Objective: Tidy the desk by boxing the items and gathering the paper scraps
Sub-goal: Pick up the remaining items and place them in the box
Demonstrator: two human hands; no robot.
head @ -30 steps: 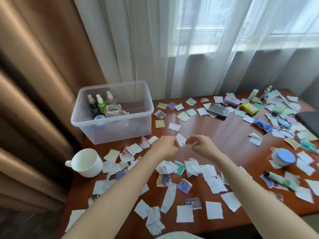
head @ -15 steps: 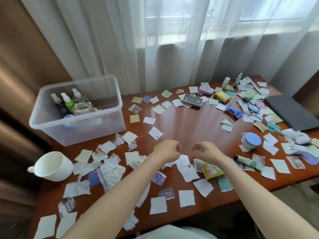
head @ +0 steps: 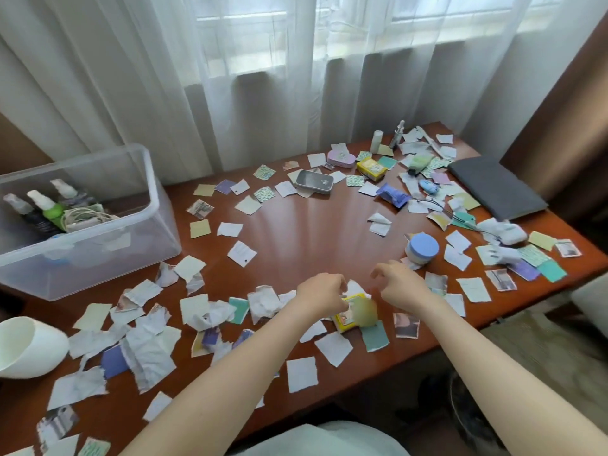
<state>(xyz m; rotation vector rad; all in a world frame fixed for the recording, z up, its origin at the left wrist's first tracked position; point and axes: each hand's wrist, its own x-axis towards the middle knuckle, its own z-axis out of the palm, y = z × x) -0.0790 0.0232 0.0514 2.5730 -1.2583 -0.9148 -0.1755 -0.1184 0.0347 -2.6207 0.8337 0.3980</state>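
Head view: left hand (head: 320,292), fingers curled over yellow packet (head: 343,320), hold unclear; right hand (head: 399,286) loosely curled, empty; bare table (head: 312,232) centre beyond.

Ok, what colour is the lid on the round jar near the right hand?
Blue lid on a white jar; head view.

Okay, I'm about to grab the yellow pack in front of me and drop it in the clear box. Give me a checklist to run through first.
1. Clear box has no lid on: ok.
2. Room in it beside the spray bottles and cable: ok.
3. Yellow pack free of scraps: not ok, a pale scrap overlaps it.
4. Left hand has hold of the pack: cannot tell, blurred.
5. Right hand free: ok, holds nothing.
6. Nothing tall on the way to the box: ok, only paper scraps.
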